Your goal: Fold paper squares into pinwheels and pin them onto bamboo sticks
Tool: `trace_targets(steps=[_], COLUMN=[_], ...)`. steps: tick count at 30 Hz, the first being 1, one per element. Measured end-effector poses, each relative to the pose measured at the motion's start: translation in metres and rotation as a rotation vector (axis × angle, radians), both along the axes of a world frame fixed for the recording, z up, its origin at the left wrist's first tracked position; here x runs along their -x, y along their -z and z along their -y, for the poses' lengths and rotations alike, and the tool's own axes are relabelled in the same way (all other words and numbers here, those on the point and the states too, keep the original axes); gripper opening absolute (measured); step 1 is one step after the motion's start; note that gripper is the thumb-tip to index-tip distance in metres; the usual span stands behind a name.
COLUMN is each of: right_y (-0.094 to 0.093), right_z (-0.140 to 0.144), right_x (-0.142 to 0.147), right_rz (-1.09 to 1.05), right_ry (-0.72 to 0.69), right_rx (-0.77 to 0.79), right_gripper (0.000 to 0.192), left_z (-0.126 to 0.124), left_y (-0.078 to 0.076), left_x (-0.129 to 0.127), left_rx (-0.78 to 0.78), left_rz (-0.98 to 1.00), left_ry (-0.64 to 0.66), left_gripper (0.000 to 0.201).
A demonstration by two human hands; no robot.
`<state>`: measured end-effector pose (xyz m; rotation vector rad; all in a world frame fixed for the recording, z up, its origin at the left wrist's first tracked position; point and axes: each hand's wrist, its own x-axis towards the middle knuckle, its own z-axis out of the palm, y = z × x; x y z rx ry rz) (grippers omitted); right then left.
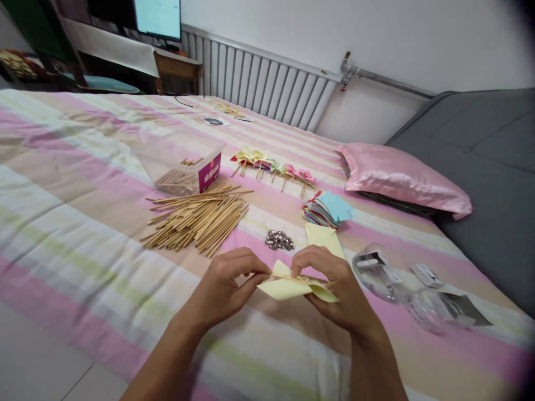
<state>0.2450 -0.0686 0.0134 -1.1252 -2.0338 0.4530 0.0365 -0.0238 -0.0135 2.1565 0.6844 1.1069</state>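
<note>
Both my hands are over the front of the bed, working on a pale yellow paper pinwheel point(288, 288). My left hand point(232, 284) is closed, its thumb and forefinger pinching the end of a thin wooden stick point(279, 275) that lies along the pinwheel. My right hand point(330, 281) is closed on the pinwheel from the other side, fingers above and thumb partly hidden. Just beyond the hands lies a small heap of silvery metal fasteners point(280, 240). Pale yellow paper sheets point(324, 236) lie behind my right hand, beside a stack of coloured paper point(324, 210).
A large pile of wooden sticks point(200, 217) lies at left, before a clear plastic box point(175, 167) holding more sticks. Several finished pinwheels point(271, 165) lie in a row behind. Clear round containers point(376, 273) stand at right. A pink pillow point(401, 175) rests by the grey headboard point(472, 139).
</note>
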Motion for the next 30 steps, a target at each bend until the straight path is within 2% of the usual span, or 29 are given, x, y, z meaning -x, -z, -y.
trace_targets(steps=[2, 5, 8, 11, 13, 15, 18, 21, 26, 30], right_y=[0.0, -0.002, -0.003, -0.002, 0.002, 0.007, 0.016, 0.022, 0.024, 0.027], right_z=[0.001, 0.002, 0.002, -0.002, -0.006, -0.01, -0.015, -0.018, -0.023, -0.027], right_x=[0.0, -0.001, -0.003, -0.006, -0.008, -0.008, -0.004, 0.005, 0.013, 0.013], right_rz=[-0.012, -0.022, -0.114, -0.352, -0.531, -0.682, -0.795, -0.805, -0.852, -0.93], right_ry=[0.054, 0.211, 0.374, 0.471, 0.492, 0.47, 0.362, 0.288, 0.32, 0.347], right_rx=[-0.007, -0.025, -0.083, -0.103, -0.008, 0.178, 0.466, 0.617, 0.667, 0.608], right_gripper=[0.006, 0.033, 0.061, 0.074, 0.073, 0.068, 0.063, 0.057, 0.05, 0.047], left_z=[-0.001, -0.002, -0.002, 0.001, 0.003, 0.004, 0.006, 0.007, 0.009, 0.012], left_y=[0.0, 0.001, 0.003, 0.005, 0.006, 0.007, 0.012, 0.018, 0.024, 0.023], left_x=[0.0, -0.003, -0.01, -0.018, -0.023, -0.027, -0.034, -0.04, -0.045, -0.046], left_rx=[0.046, 0.21, 0.528, 0.868, 1.011, 1.101, 1.151, 1.137, 1.137, 1.135], left_rz=[-0.014, 0.001, 0.17, 0.398, 0.492, 0.565, 0.635, 0.673, 0.629, 0.599], left_ry=[-0.02, -0.054, -0.052, -0.082, -0.108, -0.134, -0.171, -0.196, -0.202, -0.183], left_gripper=[0.014, 0.014, 0.013, 0.016, 0.019, 0.022, 0.028, 0.033, 0.032, 0.029])
